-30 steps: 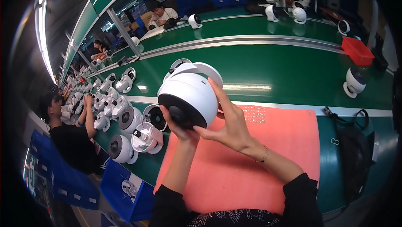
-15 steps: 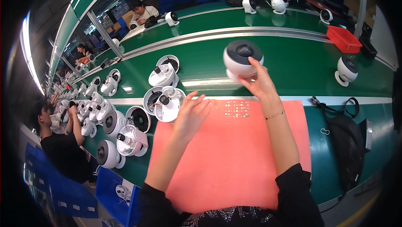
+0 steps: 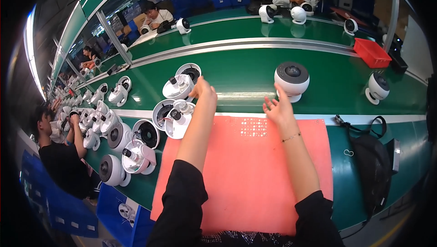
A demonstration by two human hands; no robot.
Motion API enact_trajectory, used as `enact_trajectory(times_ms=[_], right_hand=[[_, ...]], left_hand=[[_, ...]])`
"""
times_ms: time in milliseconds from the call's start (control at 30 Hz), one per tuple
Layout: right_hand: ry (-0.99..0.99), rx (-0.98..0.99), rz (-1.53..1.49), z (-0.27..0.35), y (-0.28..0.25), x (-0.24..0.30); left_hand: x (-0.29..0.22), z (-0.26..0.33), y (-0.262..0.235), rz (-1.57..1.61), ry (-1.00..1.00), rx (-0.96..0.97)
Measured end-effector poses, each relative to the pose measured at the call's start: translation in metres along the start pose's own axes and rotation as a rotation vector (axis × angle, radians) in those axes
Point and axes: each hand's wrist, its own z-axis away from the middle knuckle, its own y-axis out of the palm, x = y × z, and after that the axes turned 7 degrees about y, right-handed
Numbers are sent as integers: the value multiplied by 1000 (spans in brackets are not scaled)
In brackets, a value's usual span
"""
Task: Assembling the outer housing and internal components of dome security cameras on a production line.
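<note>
My left hand [image 3: 205,91] reaches to the far left and grips the edge of an opened white security camera [image 3: 179,86]; its fingers are partly hidden. That camera's rear shell hangs apart, showing a dark inside and a black lens part. Just below it lies a second opened camera [image 3: 178,127], beside the left forearm. My right hand [image 3: 280,109] is open, fingers spread, with nothing in it. Close beyond its fingertips a closed white camera [image 3: 292,83] with a dark grey front stands on its base on the green surface [image 3: 241,78].
A pink mat [image 3: 250,169] with a patch of small shiny dots lies before me. More cameras [image 3: 136,156] crowd the left. A single camera [image 3: 377,87], a red bin [image 3: 372,53] and a black bag [image 3: 371,156] are right. Co-workers sit left and across; a blue bin [image 3: 109,210] is lower left.
My right hand has set the closed camera down farther right and let go. My left hand has gone forward from the mat to the far opened camera, which has shifted slightly.
</note>
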Motion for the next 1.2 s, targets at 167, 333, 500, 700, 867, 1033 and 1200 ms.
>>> enact_trajectory(times_ms=[167,333,500,700,867,1033,1200], right_hand=[[-23,-1,50,12,6,-1],[-16,62,58,12,8,0],[-2,119,109,13,11,1],[-217,237,612,25,21,15],[-983,207,1417,52,33,16],[-1438,50,1747,66,14,40],[-1796,188,1641,72,-18,46]], left_hand=[[1,-38,-11,-149,213,-313],[-14,-13,-8,120,80,-258],[-7,-34,-11,252,38,-232],[-5,-31,-19,248,-44,126],[-28,-21,-45,175,-337,475],[-57,54,-67,-160,-248,654],[-87,91,-98,-361,-260,810]])
